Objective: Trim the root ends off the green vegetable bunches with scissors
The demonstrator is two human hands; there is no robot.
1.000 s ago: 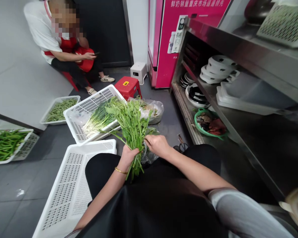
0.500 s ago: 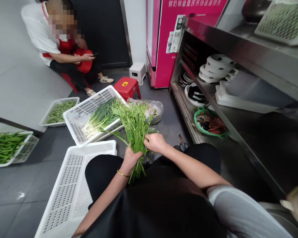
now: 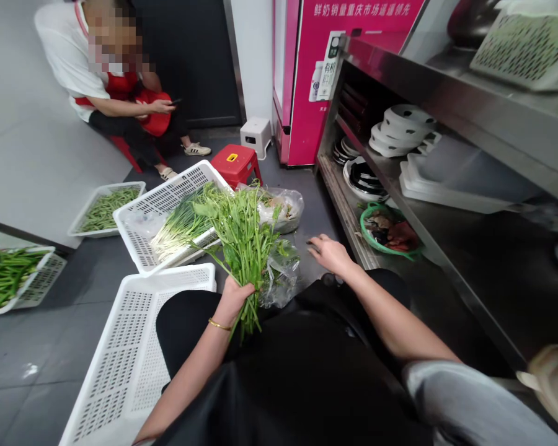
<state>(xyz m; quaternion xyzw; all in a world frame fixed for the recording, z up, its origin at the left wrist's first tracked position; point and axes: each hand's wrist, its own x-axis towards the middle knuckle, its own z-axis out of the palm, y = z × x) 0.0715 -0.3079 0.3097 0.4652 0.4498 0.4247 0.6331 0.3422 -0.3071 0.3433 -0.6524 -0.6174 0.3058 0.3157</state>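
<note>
My left hand (image 3: 235,296) is closed round the stems of a bunch of leafy green stalks (image 3: 242,229), held upright above my black-clad lap. A thin gold bracelet sits on that wrist. My right hand (image 3: 329,253) is off the bunch, out to the right and low over the grey floor, back up, fingers loosely stretched with nothing visible in them. A crumpled clear plastic bag (image 3: 281,275) lies between the two hands, just right of the bunch.
An empty white slotted basket (image 3: 130,347) lies by my left knee. Behind it a second basket (image 3: 167,198) holds scallions (image 3: 181,226). Baskets of green beans (image 3: 105,207) stand left. A person (image 3: 97,68) sits behind. Red stool (image 3: 236,162), steel shelf (image 3: 446,105) with plates right.
My right hand has let go of the greens and moved right and down toward the floor. My left hand keeps the bunch, which has shifted slightly left.
</note>
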